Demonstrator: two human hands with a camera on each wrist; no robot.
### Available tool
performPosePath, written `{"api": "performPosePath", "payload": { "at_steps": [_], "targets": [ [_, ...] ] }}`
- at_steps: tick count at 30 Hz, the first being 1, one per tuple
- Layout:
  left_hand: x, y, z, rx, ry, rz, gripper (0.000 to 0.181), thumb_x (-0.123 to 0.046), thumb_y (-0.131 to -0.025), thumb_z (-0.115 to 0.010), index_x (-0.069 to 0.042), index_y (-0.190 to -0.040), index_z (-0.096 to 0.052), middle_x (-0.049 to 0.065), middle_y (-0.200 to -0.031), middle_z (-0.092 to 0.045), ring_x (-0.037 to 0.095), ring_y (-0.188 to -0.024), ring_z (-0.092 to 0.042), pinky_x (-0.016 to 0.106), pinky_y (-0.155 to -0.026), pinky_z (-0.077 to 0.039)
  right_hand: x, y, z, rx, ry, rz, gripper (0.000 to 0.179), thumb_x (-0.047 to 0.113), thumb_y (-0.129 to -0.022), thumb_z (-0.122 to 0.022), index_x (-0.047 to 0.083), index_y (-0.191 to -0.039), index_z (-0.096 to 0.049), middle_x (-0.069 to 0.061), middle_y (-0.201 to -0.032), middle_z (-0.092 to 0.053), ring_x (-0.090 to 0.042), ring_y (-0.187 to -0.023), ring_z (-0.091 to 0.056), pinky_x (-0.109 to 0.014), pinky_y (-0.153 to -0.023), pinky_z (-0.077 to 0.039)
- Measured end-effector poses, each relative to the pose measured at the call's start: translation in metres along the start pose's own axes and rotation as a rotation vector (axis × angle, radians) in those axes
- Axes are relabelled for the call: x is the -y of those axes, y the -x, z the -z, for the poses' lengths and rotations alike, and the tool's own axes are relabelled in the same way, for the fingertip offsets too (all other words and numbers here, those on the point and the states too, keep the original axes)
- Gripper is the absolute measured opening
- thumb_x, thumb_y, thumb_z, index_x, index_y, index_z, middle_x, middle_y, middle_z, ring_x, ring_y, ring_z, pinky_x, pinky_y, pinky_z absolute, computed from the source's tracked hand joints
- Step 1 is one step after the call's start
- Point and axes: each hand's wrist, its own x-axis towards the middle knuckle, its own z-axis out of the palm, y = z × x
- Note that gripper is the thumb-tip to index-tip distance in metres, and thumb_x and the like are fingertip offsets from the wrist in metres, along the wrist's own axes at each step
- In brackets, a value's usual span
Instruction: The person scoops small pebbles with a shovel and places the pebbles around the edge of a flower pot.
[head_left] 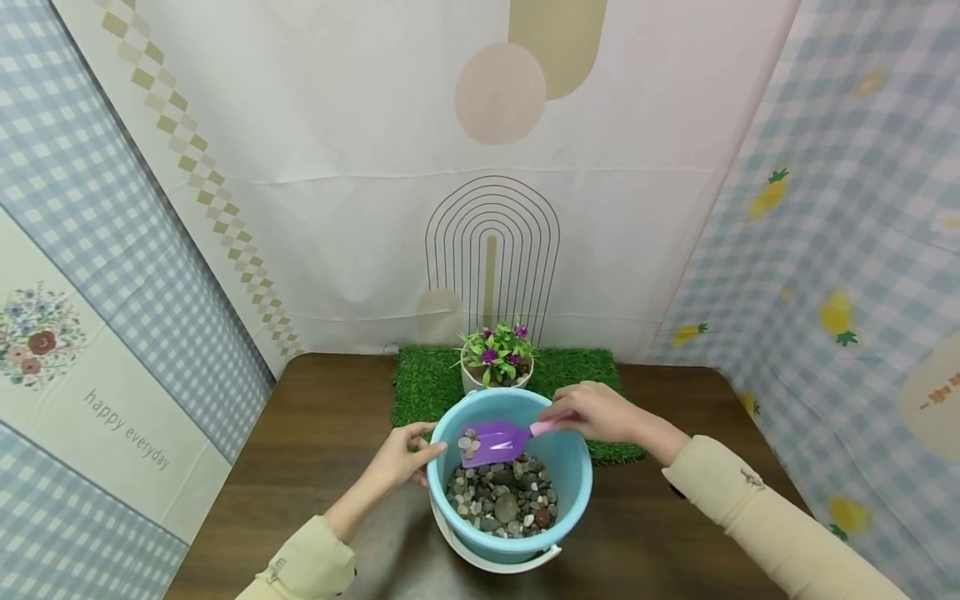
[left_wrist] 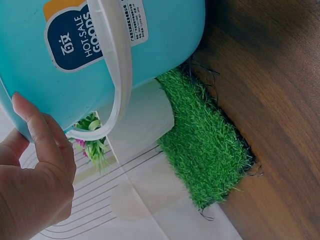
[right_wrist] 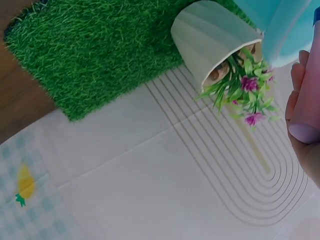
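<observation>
A purple toy shovel (head_left: 501, 442) with a pink handle (right_wrist: 310, 95) is held in my right hand (head_left: 592, 410), fingers curled round the handle. Its blade carries a few pebbles (head_left: 468, 443) and hangs over the inside of a light-blue bucket (head_left: 573, 467). Below the blade, many grey, brown and white stones (head_left: 506, 504) cover the bucket's bottom. My left hand (head_left: 401, 457) pinches the bucket's left rim, thumb on top and fingers against the outer wall, as the left wrist view (left_wrist: 42, 170) also shows. The bucket's white handle (head_left: 487, 567) hangs down at the front.
Behind the bucket, a white pot (right_wrist: 215, 40) with a green plant and purple flowers (head_left: 498, 354) stands on an artificial grass mat (head_left: 427, 383). The wooden table (head_left: 315, 417) ends at a white cloth backdrop (head_left: 352, 250), with checked cloths on both sides.
</observation>
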Motion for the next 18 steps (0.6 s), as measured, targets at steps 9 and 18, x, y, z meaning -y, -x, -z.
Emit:
{"api": "performPosePath", "payload": {
  "at_steps": [9,18],
  "targets": [
    [0.0,-0.001,0.0,0.002,0.004,0.007,0.05,-0.011,-0.091,-0.062,0.011,-0.132,-0.045,0.016,-0.084,-0.063,0.011,-0.052,-0.062,0.032,-0.05,-0.061,-0.016,0.016,0.017,-0.089,0.046,-0.036,0.019,0.01,-0.084,-0.069,0.013,-0.103,-0.073,0.003,-0.085,-0.068,-0.004,-0.068,-0.058,-0.016,-0.056,-0.048],
    [0.0,-0.001,0.0,0.007,0.001,0.012,0.051,-0.012,-0.091,-0.062,0.011,-0.133,-0.044,0.015,-0.084,-0.064,0.013,-0.054,-0.063,0.033,-0.05,-0.061,-0.032,0.03,0.031,-0.13,0.074,-0.152,0.022,0.011,-0.084,-0.069,0.012,-0.106,-0.073,0.003,-0.085,-0.068,0.001,-0.064,-0.05,-0.015,-0.053,-0.041]
  ]
}}
